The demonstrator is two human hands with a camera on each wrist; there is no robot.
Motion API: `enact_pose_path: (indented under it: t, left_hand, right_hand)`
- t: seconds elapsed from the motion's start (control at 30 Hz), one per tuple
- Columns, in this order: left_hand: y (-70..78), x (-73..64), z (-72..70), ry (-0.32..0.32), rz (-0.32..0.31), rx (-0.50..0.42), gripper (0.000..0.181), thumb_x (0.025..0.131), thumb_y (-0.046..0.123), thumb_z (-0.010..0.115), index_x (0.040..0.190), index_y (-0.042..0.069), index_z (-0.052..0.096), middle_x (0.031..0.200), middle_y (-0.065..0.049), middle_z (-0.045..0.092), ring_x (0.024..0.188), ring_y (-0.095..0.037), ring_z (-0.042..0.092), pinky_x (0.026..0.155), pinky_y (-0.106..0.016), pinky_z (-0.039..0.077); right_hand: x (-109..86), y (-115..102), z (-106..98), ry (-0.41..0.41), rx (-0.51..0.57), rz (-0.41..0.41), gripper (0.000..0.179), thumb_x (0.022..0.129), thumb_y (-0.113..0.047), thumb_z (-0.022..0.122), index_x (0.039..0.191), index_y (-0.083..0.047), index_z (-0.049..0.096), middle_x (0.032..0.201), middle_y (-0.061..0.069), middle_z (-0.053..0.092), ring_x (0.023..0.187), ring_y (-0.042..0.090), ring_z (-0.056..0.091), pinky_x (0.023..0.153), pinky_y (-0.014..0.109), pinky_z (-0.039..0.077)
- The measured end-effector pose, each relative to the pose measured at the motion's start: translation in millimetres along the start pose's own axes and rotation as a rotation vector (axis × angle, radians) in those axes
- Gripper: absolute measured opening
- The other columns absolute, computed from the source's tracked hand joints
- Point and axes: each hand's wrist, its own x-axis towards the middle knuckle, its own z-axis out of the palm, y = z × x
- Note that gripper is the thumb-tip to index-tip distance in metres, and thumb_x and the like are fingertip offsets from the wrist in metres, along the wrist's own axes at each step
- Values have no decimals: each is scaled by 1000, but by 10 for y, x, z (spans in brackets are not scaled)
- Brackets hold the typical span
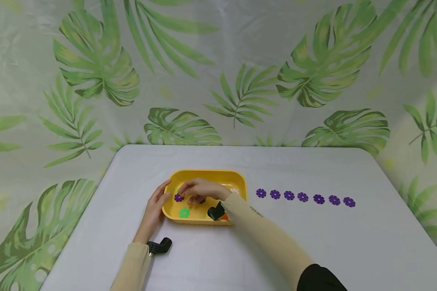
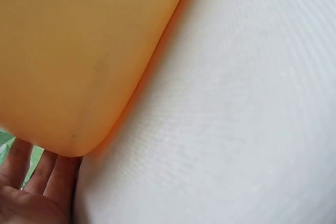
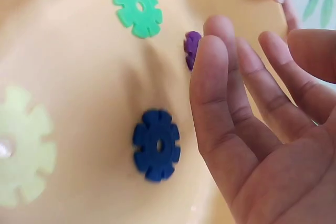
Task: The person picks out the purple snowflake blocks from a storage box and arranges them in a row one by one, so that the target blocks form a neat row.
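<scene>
My left hand [image 1: 156, 204] holds the left end of a yellow tray [image 1: 204, 222], its thumb at the rim and its fingers along the outer wall. Over the inside of the tray hovers my right hand [image 1: 204, 188], fingers apart and slightly bent, with nothing between them. Below its fingers lie a purple notched plastic disc [image 3: 192, 51] and a dark blue disc [image 3: 157, 144]. A green disc [image 3: 138, 8] and a pale yellow disc [image 3: 26, 148] also lie on the tray floor. Part of the tray's contents is hidden under my right hand and wrist.
To the right of the tray, several purple discs [image 1: 289, 195] form a row on the white table [image 1: 313, 234]. A pale pink disc [image 1: 234, 190] lies near the tray's right end. Behind the table hangs a leaf-patterned cloth [image 1: 247, 48].
</scene>
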Motion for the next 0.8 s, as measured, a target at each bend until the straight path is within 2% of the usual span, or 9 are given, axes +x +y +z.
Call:
enact_pose_path:
  t: [0.2,0.37,0.57,0.8]
  left_hand:
    - [-2,-12,-1,-7,2,0,45,103,23,45,147,17,38,155,0,24,141,-12,20,110,-26,27]
    - [4,-13,0,-6,12,-2,45,103,22,45,147,16,38,155,-2,23,141,-14,19,110,-28,28]
    - [8,-12,0,2,-1,5,45,103,22,45,147,16,38,156,-1,23,141,-14,19,109,-27,29]
    - [6,-5,4,0,5,-1,45,103,22,46,147,15,38,155,-1,24,141,-13,19,110,-25,28]
  right_hand:
    - [181,-55,108,-3,-1,45,35,94,0,42,127,5,52,127,19,54,98,35,61,85,40,53]
    - [257,-73,155,-17,-1,79,38,91,6,41,128,7,50,122,18,53,90,29,59,87,40,52]
    - [283,-83,169,-22,-50,116,41,88,12,39,127,6,51,116,16,53,82,24,54,88,39,51]
    - [299,-68,157,-35,-140,133,36,90,12,41,121,4,57,105,11,58,70,20,55,76,34,54]
